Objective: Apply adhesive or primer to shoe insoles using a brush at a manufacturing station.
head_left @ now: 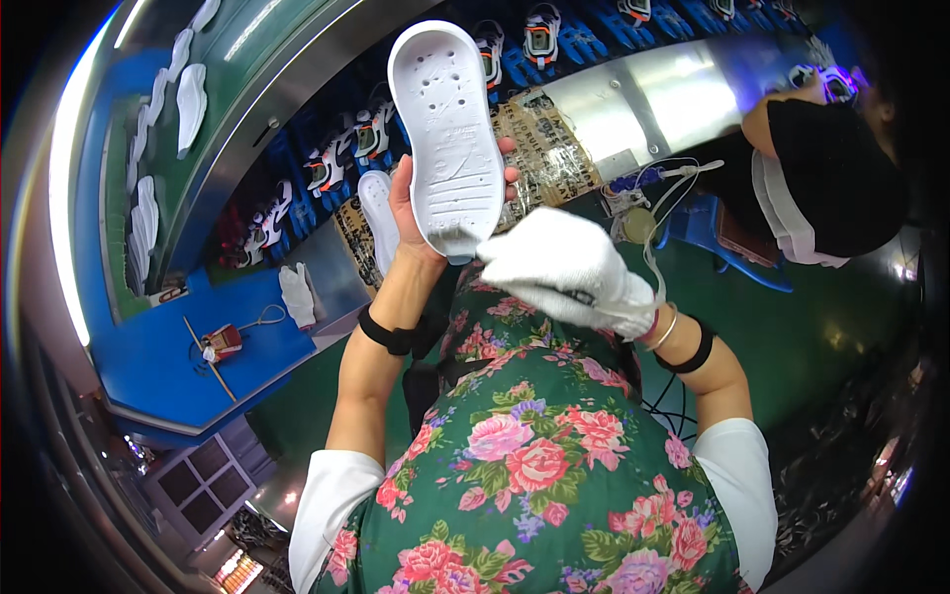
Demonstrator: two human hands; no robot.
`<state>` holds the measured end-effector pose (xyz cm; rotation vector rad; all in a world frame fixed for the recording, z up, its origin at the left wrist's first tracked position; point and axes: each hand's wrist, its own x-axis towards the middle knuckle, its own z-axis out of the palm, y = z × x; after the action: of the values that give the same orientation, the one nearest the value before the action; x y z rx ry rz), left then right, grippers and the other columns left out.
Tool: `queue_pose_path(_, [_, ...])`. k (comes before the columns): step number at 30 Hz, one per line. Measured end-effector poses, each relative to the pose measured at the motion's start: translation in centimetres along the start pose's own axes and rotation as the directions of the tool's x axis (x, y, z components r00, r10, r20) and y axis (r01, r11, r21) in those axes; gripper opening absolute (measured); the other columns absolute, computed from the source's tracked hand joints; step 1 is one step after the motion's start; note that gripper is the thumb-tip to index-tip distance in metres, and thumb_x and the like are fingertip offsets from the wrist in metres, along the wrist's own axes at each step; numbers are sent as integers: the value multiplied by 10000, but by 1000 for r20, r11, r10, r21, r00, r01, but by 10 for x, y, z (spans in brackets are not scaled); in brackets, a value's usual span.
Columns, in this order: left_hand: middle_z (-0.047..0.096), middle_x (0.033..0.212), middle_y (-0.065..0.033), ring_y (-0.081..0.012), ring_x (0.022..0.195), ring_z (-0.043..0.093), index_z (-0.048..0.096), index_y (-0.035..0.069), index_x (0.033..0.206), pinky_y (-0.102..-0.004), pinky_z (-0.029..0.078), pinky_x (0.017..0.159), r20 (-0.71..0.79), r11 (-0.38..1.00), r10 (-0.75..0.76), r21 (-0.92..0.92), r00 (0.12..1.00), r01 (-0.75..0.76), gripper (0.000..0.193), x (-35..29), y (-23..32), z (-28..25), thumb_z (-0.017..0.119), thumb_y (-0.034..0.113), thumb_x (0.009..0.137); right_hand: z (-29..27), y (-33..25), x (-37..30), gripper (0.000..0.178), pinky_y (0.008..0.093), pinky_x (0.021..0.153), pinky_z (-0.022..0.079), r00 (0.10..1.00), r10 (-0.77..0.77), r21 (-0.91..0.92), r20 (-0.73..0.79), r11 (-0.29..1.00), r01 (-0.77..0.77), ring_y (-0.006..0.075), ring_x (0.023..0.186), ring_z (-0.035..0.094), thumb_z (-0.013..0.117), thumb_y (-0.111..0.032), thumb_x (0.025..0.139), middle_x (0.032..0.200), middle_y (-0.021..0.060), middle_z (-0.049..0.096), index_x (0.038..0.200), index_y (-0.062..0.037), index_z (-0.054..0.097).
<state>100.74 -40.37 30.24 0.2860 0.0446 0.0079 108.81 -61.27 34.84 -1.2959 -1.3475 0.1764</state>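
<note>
A white shoe sole [450,129] is held up, heel toward me, its inner face with small holes and ridges showing. My left hand [408,220], bare, grips it from beneath, with the thumb along one edge and fingertips round the other. At the heel end is my right hand [564,262] in a white knit glove, its fingers closed. Greyish bristle-like tips appear by the heel, blurred; whatever the gloved fingers hold is mostly hidden. Left of my left hand, a second white sole [376,213] lies on the ledge.
Upper-body parts of sneakers [541,35] stand along a blue conveyor ahead. Brown printed tape covers the metal ledge [549,148]. A blue table [158,346] at left bears a white glove [297,294] and a red box [224,343]. Another person [831,178] works at right beside a blue stool [698,233].
</note>
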Motion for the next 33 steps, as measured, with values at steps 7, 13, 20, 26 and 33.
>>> queue_pose_path(7, [432, 1441, -338, -472, 1147, 603, 284, 28, 1559, -534, 520, 997, 98, 997, -82, -2, 992, 83, 911, 2, 23, -2, 536, 606, 902, 9, 7, 17, 179, 345, 792, 572, 946, 322, 279, -41, 913, -298, 216, 890, 725, 803, 21, 751, 979, 120, 760, 919, -30, 766])
queue_pose_path(13, [475, 1393, -364, -488, 1118, 623, 319, 33, 1548, -513, 550, 965, 121, 982, -188, -5, 975, 190, 838, 11, 56, -5, 553, 530, 915, 21, 12, 30, 289, 363, 770, 554, 990, -15, -110, 144, 993, 31, 268, 900, 703, 790, -34, 766, 1103, 95, 745, 1046, -92, 753])
queue_pose_path(20, [520, 1335, -322, -410, 1049, 606, 346, 31, 1535, -456, 498, 860, 117, 959, -216, 211, 969, 188, 935, 5, 86, -2, 610, 612, 852, 37, 10, 52, 182, 341, 790, 566, 969, 234, 278, 83, 928, -248, 227, 863, 717, 802, -15, 755, 976, 109, 760, 921, -83, 769])
queue_pose_path(26, [471, 1391, -362, -480, 1135, 617, 339, 1, 1531, -480, 573, 932, 221, 983, -158, 129, 962, 132, 863, 8, 96, -9, 586, 525, 890, 57, -4, 65, 189, 332, 758, 563, 984, 153, 163, 93, 972, -167, 236, 855, 716, 805, -36, 776, 995, 81, 757, 959, -63, 765])
queue_pose_path(33, [505, 1353, -296, -416, 1048, 594, 362, 27, 1524, -479, 519, 879, 97, 975, -183, 150, 978, 167, 910, -2, 106, -14, 605, 598, 857, 72, 2, 62, 182, 308, 814, 571, 960, 274, 184, 56, 942, -279, 190, 916, 722, 798, -3, 792, 999, 99, 758, 967, -33, 763])
